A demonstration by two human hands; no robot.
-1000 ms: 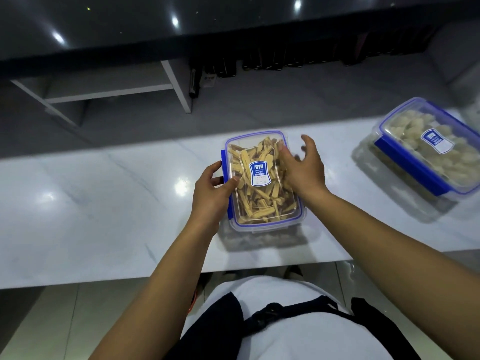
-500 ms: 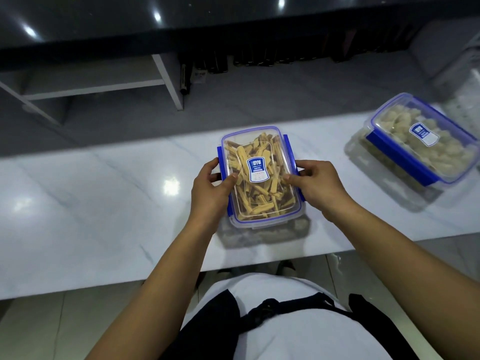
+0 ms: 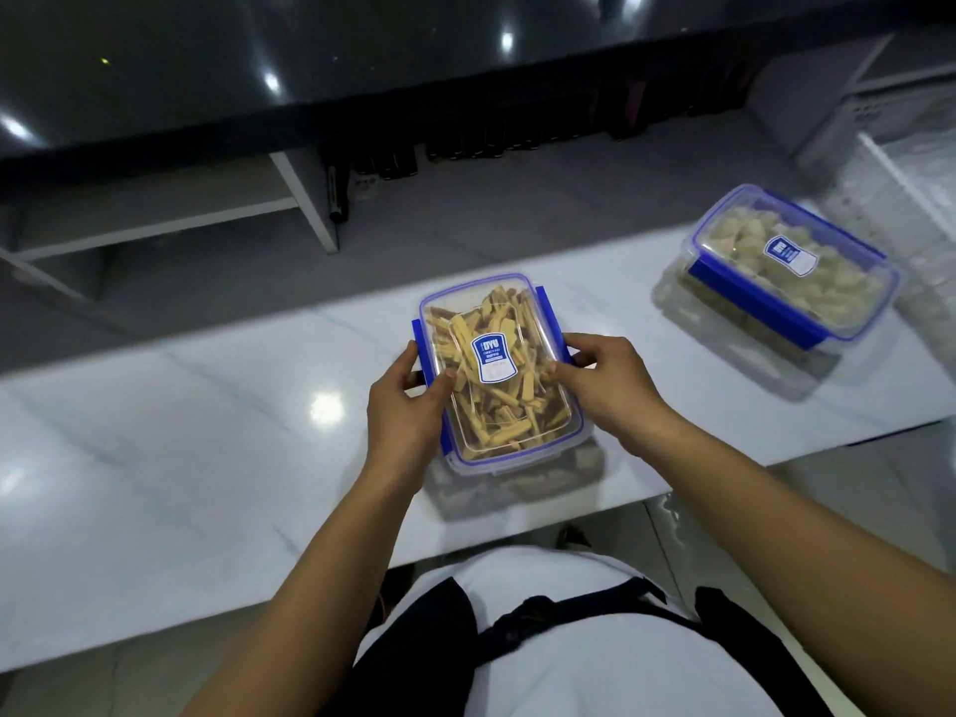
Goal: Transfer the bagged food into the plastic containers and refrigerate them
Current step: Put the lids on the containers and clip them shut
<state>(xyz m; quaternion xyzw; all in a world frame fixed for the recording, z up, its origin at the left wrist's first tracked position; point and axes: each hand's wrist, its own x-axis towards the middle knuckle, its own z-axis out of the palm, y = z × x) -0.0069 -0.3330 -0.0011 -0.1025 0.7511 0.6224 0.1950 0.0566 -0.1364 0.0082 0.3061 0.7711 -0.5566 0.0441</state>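
A clear plastic container [image 3: 496, 323] with blue clips and a blue label holds yellow-brown food sticks; its lid is on. It rests near the front edge of the white marble counter [image 3: 181, 458]. My left hand [image 3: 408, 406] grips its left side, thumb on the lid. My right hand [image 3: 605, 385] grips its right side over the blue clip, thumb on the lid. A second lidded container [image 3: 786, 271] with pale round food pieces stands at the right on the counter, apart from both hands.
A lower grey shelf [image 3: 465, 219] runs behind the counter, with white shelf dividers [image 3: 305, 199] and a row of dark items [image 3: 465, 142] under a black glossy top [image 3: 362, 49]. A white perforated crate [image 3: 900, 116] sits far right.
My right hand moved from the lid's top down to the container's right side clip. The left hand stayed on the left side. The camera view shifted slightly.
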